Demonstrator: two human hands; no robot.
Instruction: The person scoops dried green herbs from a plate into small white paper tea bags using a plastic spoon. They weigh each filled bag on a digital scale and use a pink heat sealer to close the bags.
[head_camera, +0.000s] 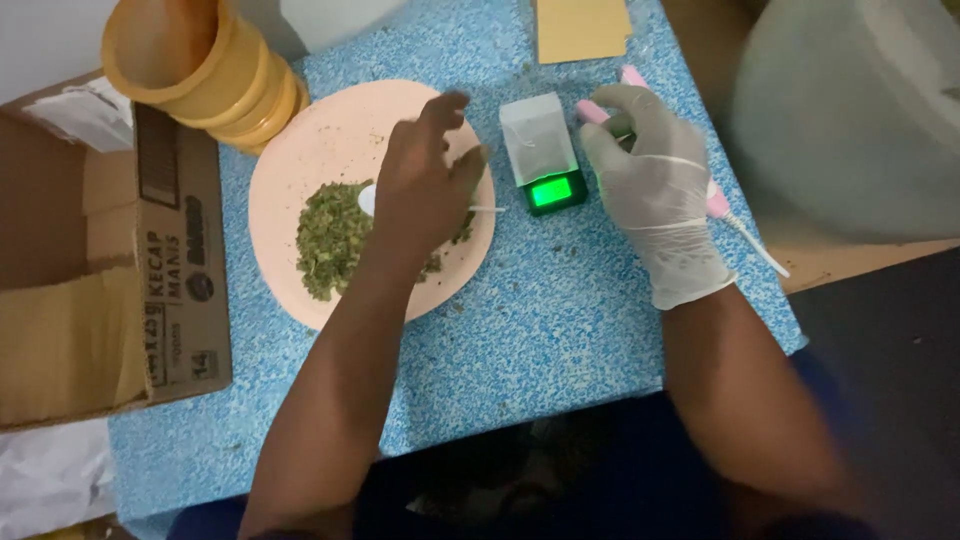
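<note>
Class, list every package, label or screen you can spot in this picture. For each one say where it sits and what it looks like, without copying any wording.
Brown cardboard box: left edge of the blue speckled table, open, dark print on its flap.
Glowing green screen: front of the small black pocket scale, between the hands.
Small white paper packet: on the scale, rectangular.
Tan paper envelope: top edge, flat, plain.
</note>
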